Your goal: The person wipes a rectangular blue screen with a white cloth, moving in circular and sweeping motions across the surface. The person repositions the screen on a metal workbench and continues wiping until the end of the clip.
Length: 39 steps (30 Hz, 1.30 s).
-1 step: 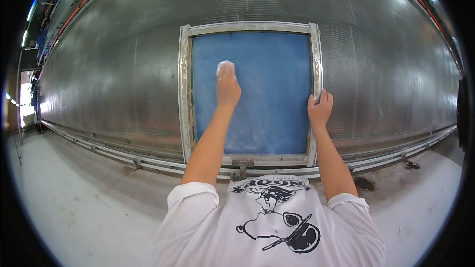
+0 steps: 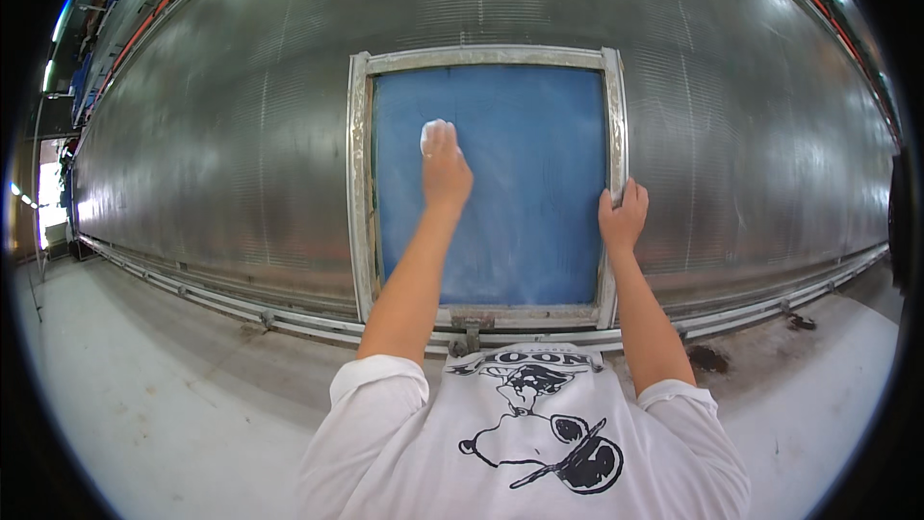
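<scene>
A framed blue screen (image 2: 520,183), like a screen-printing screen, lies in front of me on a long grey metal table. Its pale, worn frame (image 2: 362,164) is blotched and stained. My left hand (image 2: 447,166) is closed on a white cloth (image 2: 430,135), bunched up and pressed to the upper left part of the blue mesh. Most of the cloth is hidden under my fingers. At the frame's right side, my right hand (image 2: 625,216) grips the rail, thumb on the inner side and fingers over the outer edge. Faint whitish smears show on the blue surface.
The grey metal tabletop (image 2: 212,154) spreads to both sides and beyond the screen. Along its near edge runs a metal rail (image 2: 308,323), with a small clamp-like bracket (image 2: 472,335) by the frame's bottom. Dark stains (image 2: 709,358) mark the pale floor at right.
The screen and frame sit very slightly lower in the picture. My left hand with the cloth has shifted a touch to the right; my right hand keeps its grip.
</scene>
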Tool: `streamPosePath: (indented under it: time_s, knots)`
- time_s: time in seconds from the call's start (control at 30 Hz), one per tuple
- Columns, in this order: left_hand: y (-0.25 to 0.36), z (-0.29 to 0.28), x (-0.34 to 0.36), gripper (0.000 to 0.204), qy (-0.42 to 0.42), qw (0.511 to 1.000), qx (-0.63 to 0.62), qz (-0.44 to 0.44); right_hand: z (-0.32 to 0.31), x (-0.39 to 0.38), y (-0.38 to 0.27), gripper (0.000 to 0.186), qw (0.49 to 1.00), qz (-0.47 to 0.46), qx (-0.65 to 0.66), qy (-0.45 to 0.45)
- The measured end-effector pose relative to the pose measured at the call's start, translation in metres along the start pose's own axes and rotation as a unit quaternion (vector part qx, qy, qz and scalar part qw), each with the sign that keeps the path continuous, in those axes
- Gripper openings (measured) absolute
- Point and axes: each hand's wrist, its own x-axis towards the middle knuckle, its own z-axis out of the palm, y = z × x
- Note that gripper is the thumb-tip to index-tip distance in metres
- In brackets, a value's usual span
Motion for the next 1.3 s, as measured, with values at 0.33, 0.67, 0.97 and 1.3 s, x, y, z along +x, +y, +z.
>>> streamPosePath:
  time_s: [0.33, 0.67, 0.97, 1.3]
  knots:
    - [-0.055, -0.036, 0.047, 0.034, 0.007, 0.992, 0.12, -0.025, 0.0, -0.001, 0.001, 0.055, 1.0, 0.006, -0.007, 0.014]
    - [0.014, 0.016, 0.027, 0.03, -0.037, 0.988, -0.025, 0.147, -0.005, -0.004, 0.001, 0.055, 1.0, 0.012, -0.001, 0.008]
    - [0.029, 0.047, 0.06, 0.032, -0.012, 0.992, 0.02, 0.127, -0.005, 0.006, -0.007, 0.054, 1.0, 0.014, 0.009, 0.02]
    - [0.076, 0.072, 0.067, 0.044, -0.247, 0.919, -0.05, 0.303, -0.005, 0.004, 0.0, 0.053, 0.999, 0.03, 0.018, 0.032]
